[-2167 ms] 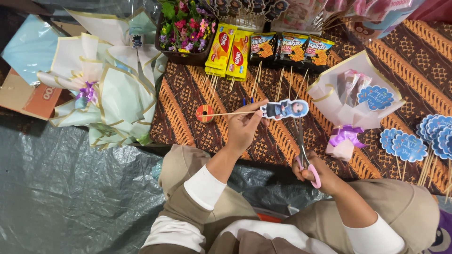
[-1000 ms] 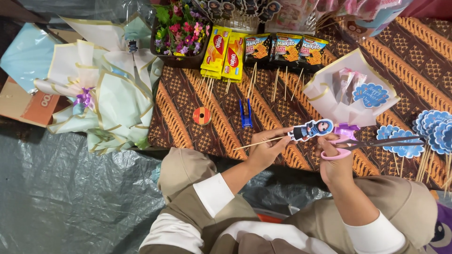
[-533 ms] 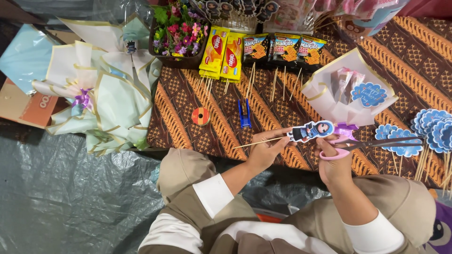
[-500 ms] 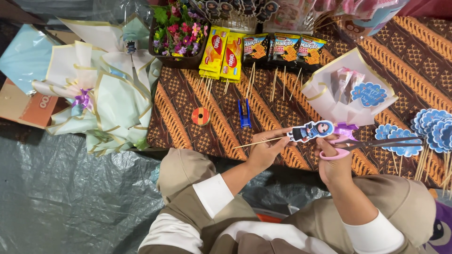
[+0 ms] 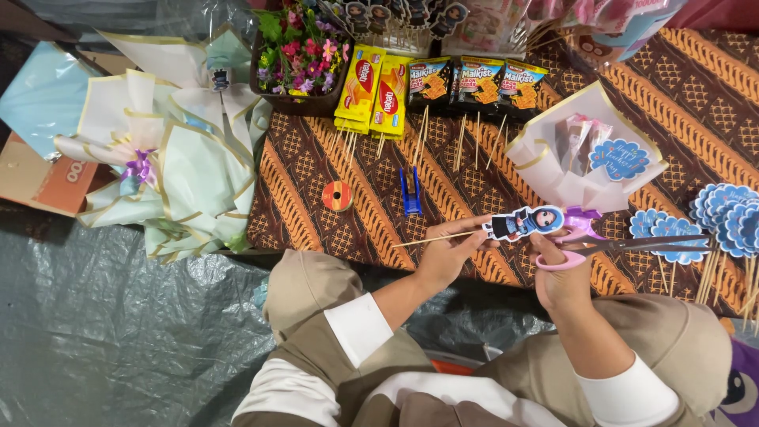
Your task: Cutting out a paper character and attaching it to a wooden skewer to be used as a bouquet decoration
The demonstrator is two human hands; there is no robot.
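My left hand (image 5: 449, 255) pinches a thin wooden skewer that carries a small cartoon-figure cutout (image 5: 523, 223) at its right end. The skewer lies almost level over the patterned brown cloth (image 5: 316, 182). My right hand (image 5: 560, 273) grips pink-handled scissors (image 5: 624, 247) whose blades point right, just below and beside the cutout. Both hands hover near the cloth's front edge, close together.
A small wrapped bouquet (image 5: 589, 154) with a blue tag lies behind the hands. Blue scalloped toppers on sticks (image 5: 723, 217) sit right. Loose skewers, a blue clip (image 5: 410, 194), an orange tape roll (image 5: 337, 196), snack packs (image 5: 378, 91) and pale bouquets (image 5: 170, 150) lie further back and left.
Since 2.2 s ago the skewer with the cutout moved from the cloth's middle toward my right hand, and the scissors rose beside it. Over the last second almost nothing moved.
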